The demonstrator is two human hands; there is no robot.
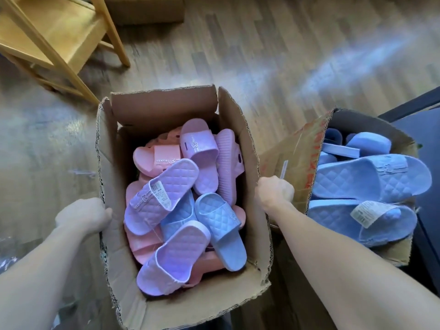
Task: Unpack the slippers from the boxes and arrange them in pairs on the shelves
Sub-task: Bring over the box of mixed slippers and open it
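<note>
An open cardboard box (164, 103) stands on the floor in the middle, filled with several loose slippers: lilac quilted slippers (162, 198), pale blue ones (221, 225) and pink ones (147, 160). My left hand (83, 214) grips the box's left flap. My right hand (275, 191) grips its right flap. To the right stands a second open box (302, 148) holding several blue quilted slippers (371, 179). A wooden shelf unit (57, 36) stands at the upper left.
Another closed cardboard box (145, 8) sits at the top behind the shelf. A dark piece of furniture (423, 148) borders the right edge. The floor is wood laminate (273, 55).
</note>
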